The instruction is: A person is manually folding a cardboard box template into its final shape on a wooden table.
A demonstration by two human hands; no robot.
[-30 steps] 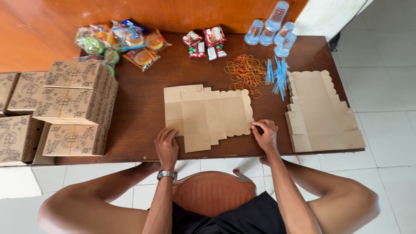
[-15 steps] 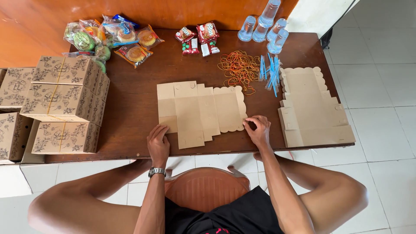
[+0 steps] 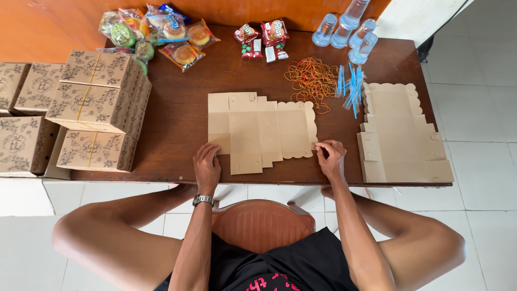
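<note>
Silver wristwatch (image 3: 202,200) on L wrist, black shirt w/ pink print (image 3: 269,272).
</note>
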